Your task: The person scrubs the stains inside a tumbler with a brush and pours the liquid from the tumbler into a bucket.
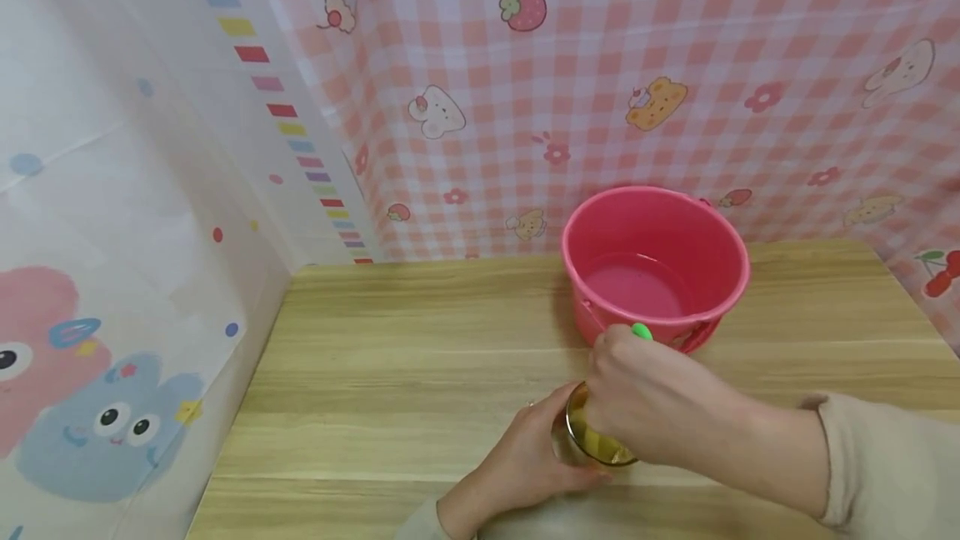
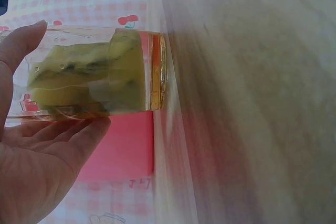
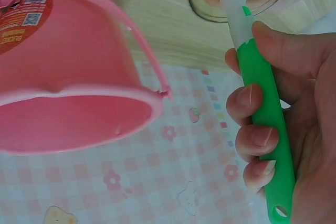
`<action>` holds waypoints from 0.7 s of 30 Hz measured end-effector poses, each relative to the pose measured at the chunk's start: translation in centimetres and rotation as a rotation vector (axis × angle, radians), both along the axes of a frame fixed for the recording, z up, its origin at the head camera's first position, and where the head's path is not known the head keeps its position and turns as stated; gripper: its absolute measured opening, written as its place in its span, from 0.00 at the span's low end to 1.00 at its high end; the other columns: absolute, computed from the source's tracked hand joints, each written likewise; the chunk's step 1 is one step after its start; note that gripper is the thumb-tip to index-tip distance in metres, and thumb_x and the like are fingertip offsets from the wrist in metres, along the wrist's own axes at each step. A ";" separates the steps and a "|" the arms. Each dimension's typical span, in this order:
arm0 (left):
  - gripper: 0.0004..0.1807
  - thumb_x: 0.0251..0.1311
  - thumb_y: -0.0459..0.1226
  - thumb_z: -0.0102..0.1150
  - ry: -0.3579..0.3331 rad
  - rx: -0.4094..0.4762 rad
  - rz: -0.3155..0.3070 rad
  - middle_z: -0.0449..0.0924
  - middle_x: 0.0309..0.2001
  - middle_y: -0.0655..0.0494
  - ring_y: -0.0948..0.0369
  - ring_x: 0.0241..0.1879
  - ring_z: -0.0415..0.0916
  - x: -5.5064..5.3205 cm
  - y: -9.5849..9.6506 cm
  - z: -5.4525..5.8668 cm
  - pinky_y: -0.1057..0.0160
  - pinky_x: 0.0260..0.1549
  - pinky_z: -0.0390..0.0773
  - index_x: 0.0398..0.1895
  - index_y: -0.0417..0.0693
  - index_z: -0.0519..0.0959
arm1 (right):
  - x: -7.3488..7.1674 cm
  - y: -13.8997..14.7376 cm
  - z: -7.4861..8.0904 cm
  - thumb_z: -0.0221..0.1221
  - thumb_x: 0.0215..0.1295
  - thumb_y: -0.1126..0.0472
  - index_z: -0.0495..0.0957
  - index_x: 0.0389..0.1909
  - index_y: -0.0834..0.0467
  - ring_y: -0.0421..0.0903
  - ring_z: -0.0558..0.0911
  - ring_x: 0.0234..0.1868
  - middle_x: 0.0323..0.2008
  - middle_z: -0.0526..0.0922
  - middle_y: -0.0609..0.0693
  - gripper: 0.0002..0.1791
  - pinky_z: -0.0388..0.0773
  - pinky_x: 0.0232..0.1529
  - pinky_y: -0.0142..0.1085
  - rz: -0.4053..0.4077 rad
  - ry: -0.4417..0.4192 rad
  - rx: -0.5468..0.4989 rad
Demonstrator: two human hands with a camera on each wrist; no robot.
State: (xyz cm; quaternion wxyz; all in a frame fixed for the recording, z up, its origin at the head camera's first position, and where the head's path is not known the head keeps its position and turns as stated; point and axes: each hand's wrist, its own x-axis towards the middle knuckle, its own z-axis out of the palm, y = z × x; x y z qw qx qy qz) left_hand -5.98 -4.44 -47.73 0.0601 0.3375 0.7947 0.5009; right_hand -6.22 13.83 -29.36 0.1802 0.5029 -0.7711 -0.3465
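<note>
My left hand [image 1: 525, 452] holds an amber-tinted clear drinking glass [image 2: 149, 72] from the side, thumb on one side and fingers on the other. In the left wrist view, a yellow-green sponge head [image 2: 89, 72] fills much of the glass. My right hand [image 1: 648, 394] is above the glass's mouth, its fingers wrapped around the green handle of a cup brush [image 3: 268, 108]. The brush's whitish neck points down into the glass in the right wrist view. From the head view, the right hand hides part of the rim and most of the brush.
A pink bucket [image 1: 660, 227] stands just beyond the hands, with its handle [image 3: 142, 40] hanging down the side. The wood-grain table [image 1: 390, 373] meets a pink checked cloth [image 1: 480, 65] at the back and a white printed sheet [image 1: 150, 215] at the left.
</note>
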 end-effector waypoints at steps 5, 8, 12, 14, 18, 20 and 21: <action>0.52 0.51 0.42 0.84 -0.017 0.005 -0.008 0.77 0.67 0.66 0.68 0.63 0.75 0.1 0.0 0.0 0.63 0.65 0.75 0.78 0.60 0.64 | -0.8 0.3 0.3 0.63 0.48 0.61 0.63 0.08 0.53 0.44 0.58 0.16 0.10 0.61 0.49 0.20 0.58 0.21 0.32 -0.058 -0.044 -0.002; 0.52 0.49 0.41 0.85 -0.016 0.000 -0.001 0.76 0.68 0.66 0.67 0.65 0.74 0.2 0.0 0.0 0.62 0.66 0.74 0.78 0.60 0.64 | -0.9 0.6 0.3 0.64 0.46 0.61 0.62 0.08 0.52 0.44 0.56 0.17 0.09 0.61 0.48 0.19 0.57 0.21 0.32 -0.081 -0.076 -0.013; 0.53 0.48 0.41 0.85 -0.007 -0.008 0.003 0.78 0.66 0.65 0.68 0.63 0.75 0.1 0.0 0.1 0.63 0.65 0.75 0.77 0.59 0.65 | -0.8 1.4 0.4 0.62 0.43 0.63 0.59 0.07 0.51 0.44 0.51 0.18 0.09 0.56 0.47 0.21 0.53 0.21 0.33 -0.108 -0.110 -0.032; 0.53 0.48 0.40 0.86 -0.013 -0.013 0.004 0.78 0.66 0.65 0.68 0.63 0.75 0.1 0.0 0.2 0.63 0.65 0.75 0.77 0.59 0.65 | -0.7 1.8 0.4 0.62 0.42 0.64 0.58 0.07 0.51 0.44 0.51 0.18 0.10 0.55 0.46 0.21 0.54 0.21 0.32 -0.119 -0.119 -0.036; 0.53 0.47 0.40 0.86 -0.040 -0.018 0.008 0.78 0.66 0.64 0.67 0.64 0.74 0.1 -0.1 0.4 0.63 0.66 0.73 0.77 0.58 0.65 | -0.4 2.5 0.5 0.60 0.40 0.66 0.57 0.08 0.50 0.44 0.53 0.17 0.10 0.56 0.46 0.20 0.56 0.19 0.32 -0.121 -0.136 -0.046; 0.53 0.47 0.40 0.86 -0.048 -0.021 0.011 0.78 0.66 0.64 0.67 0.64 0.74 0.1 -0.1 0.4 0.63 0.66 0.73 0.77 0.57 0.65 | -0.3 2.7 0.6 0.59 0.39 0.66 0.57 0.08 0.49 0.44 0.53 0.17 0.10 0.56 0.45 0.19 0.55 0.20 0.32 -0.119 -0.142 -0.051; 0.53 0.47 0.40 0.86 -0.049 -0.021 0.012 0.78 0.66 0.64 0.67 0.64 0.74 0.0 -0.1 0.4 0.63 0.66 0.73 0.77 0.57 0.65 | -0.2 2.7 0.6 0.59 0.39 0.66 0.57 0.08 0.49 0.44 0.53 0.17 0.11 0.56 0.45 0.19 0.55 0.20 0.33 -0.118 -0.146 -0.056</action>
